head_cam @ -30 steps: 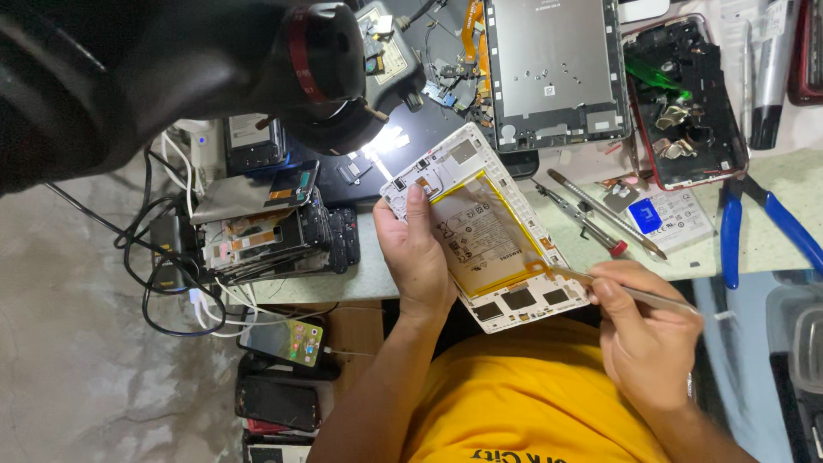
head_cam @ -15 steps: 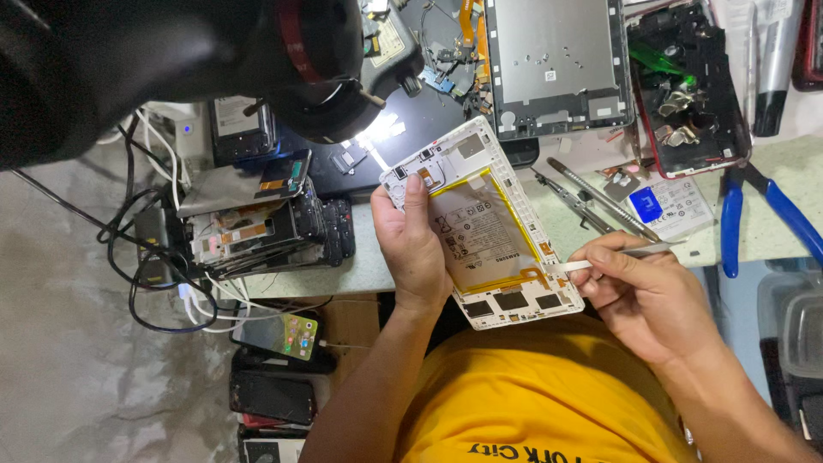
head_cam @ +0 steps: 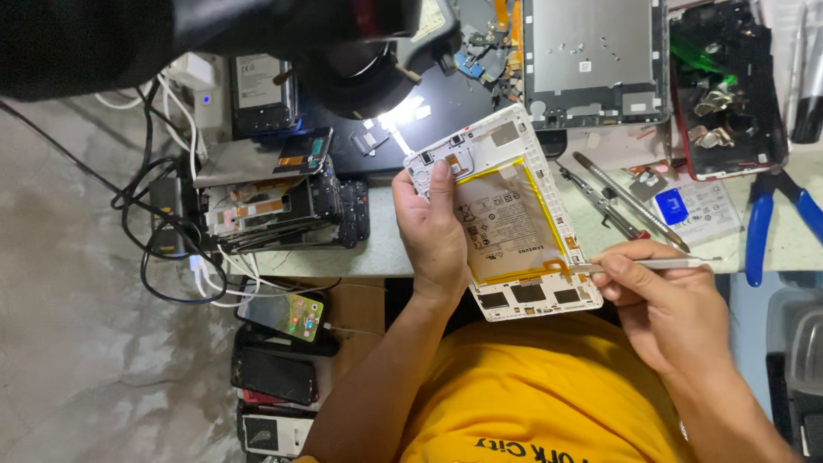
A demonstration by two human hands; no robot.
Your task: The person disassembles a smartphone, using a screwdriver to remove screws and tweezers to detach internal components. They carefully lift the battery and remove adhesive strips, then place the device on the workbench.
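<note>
Tablet frame [head_cam: 506, 214], white with its battery facing up, sits above your lap at the workbench [head_cam: 386, 253] edge. Your left hand [head_cam: 433, 231] clamps its left side, thumb pressed flat along the battery. Your right hand [head_cam: 669, 313] pinches a thin metal pry tool [head_cam: 656, 265]; since 1 second ago its tip has moved in to the frame's lower right corner, beside the orange flex.
</note>
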